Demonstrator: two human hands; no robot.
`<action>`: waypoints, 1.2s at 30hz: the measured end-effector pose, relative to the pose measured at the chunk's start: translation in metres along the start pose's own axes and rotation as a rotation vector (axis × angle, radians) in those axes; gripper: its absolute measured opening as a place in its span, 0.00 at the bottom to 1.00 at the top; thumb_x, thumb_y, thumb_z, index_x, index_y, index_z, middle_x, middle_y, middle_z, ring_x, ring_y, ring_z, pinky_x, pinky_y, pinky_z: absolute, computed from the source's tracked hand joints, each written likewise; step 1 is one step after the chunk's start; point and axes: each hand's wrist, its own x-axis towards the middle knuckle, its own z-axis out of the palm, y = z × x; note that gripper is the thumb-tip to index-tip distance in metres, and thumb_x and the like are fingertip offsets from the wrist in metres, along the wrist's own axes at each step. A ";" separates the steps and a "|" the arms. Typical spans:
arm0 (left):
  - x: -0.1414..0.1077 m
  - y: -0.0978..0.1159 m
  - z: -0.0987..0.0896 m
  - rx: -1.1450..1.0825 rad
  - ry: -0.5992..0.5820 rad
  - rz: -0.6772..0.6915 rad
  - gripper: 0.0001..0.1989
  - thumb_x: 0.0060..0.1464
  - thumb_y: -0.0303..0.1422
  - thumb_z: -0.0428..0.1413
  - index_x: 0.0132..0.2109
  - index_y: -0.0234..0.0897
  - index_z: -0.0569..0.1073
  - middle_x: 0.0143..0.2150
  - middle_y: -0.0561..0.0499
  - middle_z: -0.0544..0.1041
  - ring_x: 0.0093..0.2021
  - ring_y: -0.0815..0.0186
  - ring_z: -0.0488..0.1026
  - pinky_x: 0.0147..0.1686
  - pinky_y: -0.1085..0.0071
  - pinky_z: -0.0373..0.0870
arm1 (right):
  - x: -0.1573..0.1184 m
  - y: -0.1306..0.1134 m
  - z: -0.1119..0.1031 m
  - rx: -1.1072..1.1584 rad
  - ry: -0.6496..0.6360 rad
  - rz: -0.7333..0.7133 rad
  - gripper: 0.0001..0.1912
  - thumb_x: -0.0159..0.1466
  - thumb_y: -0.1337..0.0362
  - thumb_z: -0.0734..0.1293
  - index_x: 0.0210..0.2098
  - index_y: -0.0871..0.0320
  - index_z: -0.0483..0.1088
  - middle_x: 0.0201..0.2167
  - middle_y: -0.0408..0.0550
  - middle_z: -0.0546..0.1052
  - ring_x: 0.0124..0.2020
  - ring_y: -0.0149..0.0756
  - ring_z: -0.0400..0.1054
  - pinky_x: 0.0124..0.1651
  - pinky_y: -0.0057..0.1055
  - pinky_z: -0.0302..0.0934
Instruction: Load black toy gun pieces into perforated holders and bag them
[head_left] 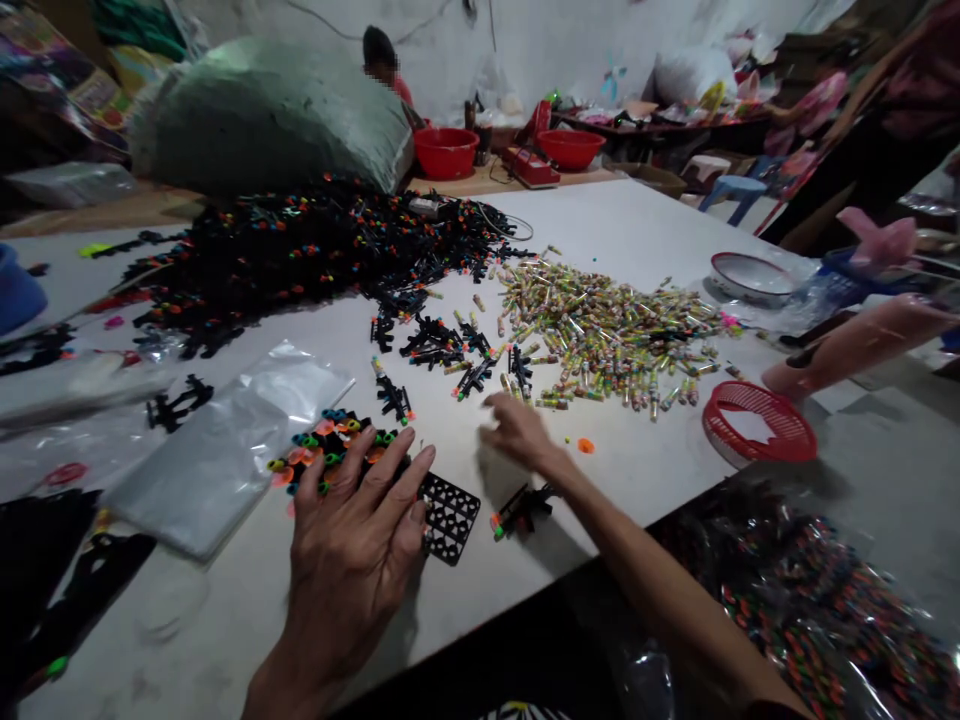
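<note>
My left hand lies spread over a cluster of black plastic toy guns with orange and teal parts, beside a black plastic lattice sheet. My right hand hovers over the white table, its fingertips close together and slightly blurred. Nothing shows in its fingers. Near it are several small black toy guns, one more toy gun, and a small orange disc. A heap of small multicoloured tubes, possibly candy, spreads just beyond my right fingertips.
A large black heap of toy guns covers the far table. Clear plastic bags lie at left, a red mesh basket and white bowl at right. A green sack, red bowls and a person stand beyond.
</note>
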 end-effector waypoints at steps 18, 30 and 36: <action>-0.002 0.004 -0.004 -0.019 -0.033 -0.024 0.23 0.56 0.30 0.46 0.59 0.45 0.60 0.60 0.51 0.65 0.63 0.56 0.52 0.59 0.47 0.45 | 0.012 0.042 -0.018 0.215 0.363 0.391 0.21 0.51 0.68 0.61 0.45 0.62 0.62 0.30 0.50 0.74 0.30 0.39 0.69 0.29 0.29 0.58; -0.002 0.004 -0.006 -0.033 -0.032 -0.017 0.24 0.54 0.29 0.47 0.59 0.43 0.61 0.59 0.51 0.65 0.63 0.54 0.53 0.59 0.48 0.46 | 0.004 -0.041 0.054 0.943 -0.076 -0.098 0.07 0.48 0.65 0.67 0.25 0.62 0.69 0.22 0.41 0.70 0.25 0.29 0.62 0.27 0.23 0.56; -0.002 0.001 -0.002 -0.023 -0.010 0.000 0.26 0.52 0.29 0.48 0.59 0.42 0.61 0.59 0.49 0.65 0.62 0.52 0.54 0.59 0.48 0.46 | 0.001 -0.036 0.053 0.819 -0.137 -0.152 0.06 0.53 0.64 0.64 0.27 0.62 0.67 0.22 0.41 0.69 0.23 0.27 0.60 0.25 0.22 0.53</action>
